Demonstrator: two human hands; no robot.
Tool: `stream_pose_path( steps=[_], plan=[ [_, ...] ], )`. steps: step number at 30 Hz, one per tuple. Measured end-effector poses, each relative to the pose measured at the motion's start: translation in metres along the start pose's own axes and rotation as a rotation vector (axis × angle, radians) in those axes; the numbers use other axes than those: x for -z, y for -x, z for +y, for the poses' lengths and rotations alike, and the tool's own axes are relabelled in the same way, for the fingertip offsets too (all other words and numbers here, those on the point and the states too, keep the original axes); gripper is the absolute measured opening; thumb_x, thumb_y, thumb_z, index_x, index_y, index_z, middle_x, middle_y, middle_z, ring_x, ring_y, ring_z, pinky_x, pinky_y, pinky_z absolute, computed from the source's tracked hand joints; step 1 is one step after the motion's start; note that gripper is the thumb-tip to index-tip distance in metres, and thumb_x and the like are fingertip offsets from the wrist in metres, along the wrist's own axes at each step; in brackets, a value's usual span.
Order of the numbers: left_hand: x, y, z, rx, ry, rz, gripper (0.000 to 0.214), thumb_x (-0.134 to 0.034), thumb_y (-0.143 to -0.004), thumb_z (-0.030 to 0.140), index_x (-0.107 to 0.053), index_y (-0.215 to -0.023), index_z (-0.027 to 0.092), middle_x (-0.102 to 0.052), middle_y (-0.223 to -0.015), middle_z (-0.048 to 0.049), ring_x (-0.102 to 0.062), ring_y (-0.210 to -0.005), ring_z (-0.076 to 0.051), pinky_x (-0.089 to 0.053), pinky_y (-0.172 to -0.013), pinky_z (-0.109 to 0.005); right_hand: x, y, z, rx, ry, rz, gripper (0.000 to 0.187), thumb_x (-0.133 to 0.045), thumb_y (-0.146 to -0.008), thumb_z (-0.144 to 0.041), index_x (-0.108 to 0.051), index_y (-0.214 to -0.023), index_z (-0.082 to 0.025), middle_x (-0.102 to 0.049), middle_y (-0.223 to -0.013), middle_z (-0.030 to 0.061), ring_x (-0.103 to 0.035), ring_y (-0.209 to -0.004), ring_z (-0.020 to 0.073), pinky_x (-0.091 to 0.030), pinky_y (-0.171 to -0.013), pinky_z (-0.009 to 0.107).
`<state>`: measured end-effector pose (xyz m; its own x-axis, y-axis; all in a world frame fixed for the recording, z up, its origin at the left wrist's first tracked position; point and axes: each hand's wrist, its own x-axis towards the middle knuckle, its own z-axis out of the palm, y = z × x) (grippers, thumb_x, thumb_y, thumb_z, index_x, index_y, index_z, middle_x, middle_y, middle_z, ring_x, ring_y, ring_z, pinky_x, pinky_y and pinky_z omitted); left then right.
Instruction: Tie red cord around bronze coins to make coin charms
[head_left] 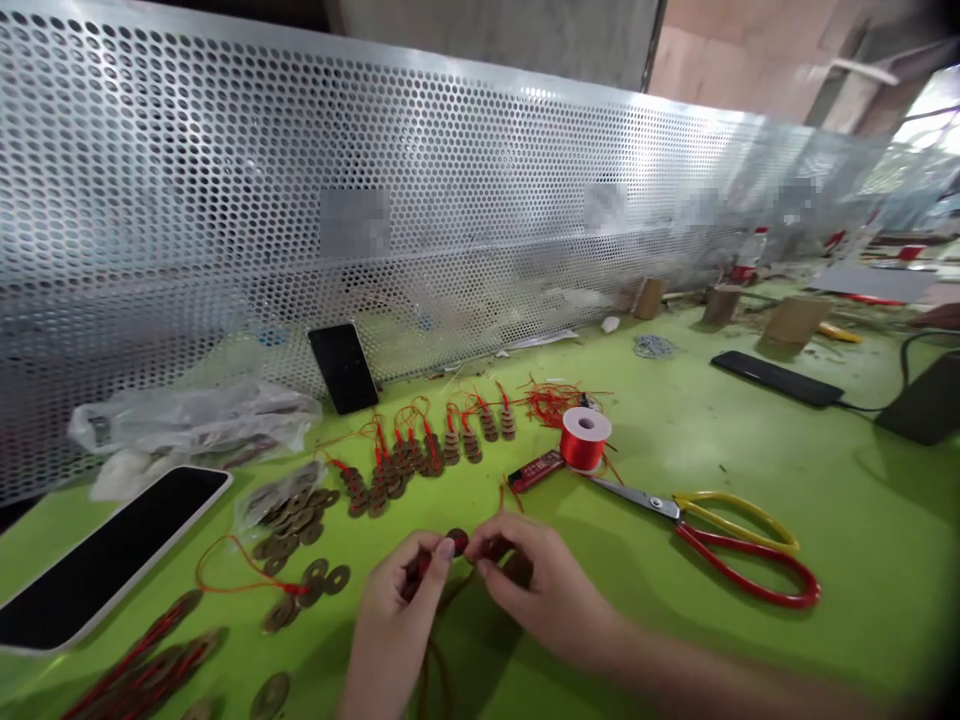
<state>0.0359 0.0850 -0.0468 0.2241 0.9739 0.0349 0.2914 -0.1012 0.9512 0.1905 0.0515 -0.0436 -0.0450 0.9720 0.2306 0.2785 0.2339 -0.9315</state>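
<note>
Low in the middle of the view, my left hand (397,605) is closed on a dark round coin (457,537) wound with red cord. Close beside it, my right hand (544,575) pinches at the coin's right edge, on what looks like the cord; the fingertips partly hide it. Brownish-red cord strands (439,670) hang below the hands. Beyond them stand a spool of red cord (583,450) and a dark red lighter (535,470). Scissors (664,508) with one yellow and one red handle lie to the right.
Strung coin bundles (405,455) form a row behind my hands. Loose coins (296,520) and a phone (112,560) lie left. Another phone (343,367) leans against the perforated metal screen (465,180). Red cord scraps (559,402) and a black power bank (776,378) lie farther back.
</note>
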Motion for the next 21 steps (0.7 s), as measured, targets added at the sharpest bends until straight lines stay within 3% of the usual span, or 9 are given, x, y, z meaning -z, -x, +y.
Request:
stream_pose_path(
  steps=[6, 13, 18, 20, 21],
  plan=[
    [-0.001, 0.001, 0.001, -0.001, -0.023, 0.012, 0.041, -0.055, -0.074, 0.057, -0.06, -0.067, 0.017, -0.046, -0.057, 0.0025, -0.041, -0.054, -0.014, -0.032, -0.05, -0.022, 0.007, -0.005, 0.003, -0.012, -0.007, 0.077, 0.02, -0.05, -0.074, -0.004, -0.063, -0.081, -0.018, -0.064, -0.081, 0.001, -0.059, -0.072, 0.0108, -0.047, -0.065, 0.02],
    [0.0, 0.001, 0.003, 0.004, -0.006, 0.014, 0.038, -0.058, -0.073, 0.054, -0.058, -0.064, 0.017, -0.045, -0.057, 0.0028, -0.04, -0.054, -0.013, -0.031, -0.049, -0.021, 0.006, -0.004, 0.006, -0.007, 0.057, 0.03, 0.022, -0.048, -0.073, -0.002, -0.062, -0.079, -0.018, -0.062, -0.08, 0.0015, -0.058, -0.072, 0.0117, -0.047, -0.064, 0.021],
    [-0.008, -0.001, -0.001, -0.002, 0.057, 0.025, 0.028, -0.059, -0.074, 0.043, -0.059, -0.063, 0.017, -0.049, -0.054, 0.0025, -0.043, -0.052, -0.014, -0.033, -0.047, -0.021, 0.008, 0.0, -0.009, 0.253, 0.335, 0.174, 0.018, -0.047, -0.075, -0.006, -0.054, -0.087, -0.018, -0.054, -0.095, 0.0081, -0.053, -0.093, 0.0195, -0.045, -0.08, 0.033],
    [-0.017, -0.002, -0.002, -0.023, 0.123, 0.103, 0.023, -0.056, -0.074, 0.038, -0.062, -0.063, 0.018, -0.05, -0.055, 0.0017, -0.045, -0.052, -0.016, -0.038, -0.046, -0.024, -0.003, -0.009, -0.027, 0.383, 0.501, 0.091, 0.023, -0.05, -0.075, -0.011, -0.055, -0.096, -0.019, -0.056, -0.095, 0.0088, -0.053, -0.094, 0.0235, -0.044, -0.083, 0.039],
    [-0.022, -0.003, -0.002, -0.033, 0.148, 0.178, 0.023, -0.053, -0.074, 0.036, -0.064, -0.064, 0.019, -0.049, -0.054, 0.0017, -0.046, -0.052, -0.017, -0.039, -0.045, -0.025, -0.014, -0.016, -0.038, 0.439, 0.572, -0.015, 0.028, -0.053, -0.075, -0.015, -0.056, -0.102, -0.021, -0.059, -0.093, 0.0079, -0.054, -0.09, 0.0245, -0.045, -0.08, 0.04]
  ],
)
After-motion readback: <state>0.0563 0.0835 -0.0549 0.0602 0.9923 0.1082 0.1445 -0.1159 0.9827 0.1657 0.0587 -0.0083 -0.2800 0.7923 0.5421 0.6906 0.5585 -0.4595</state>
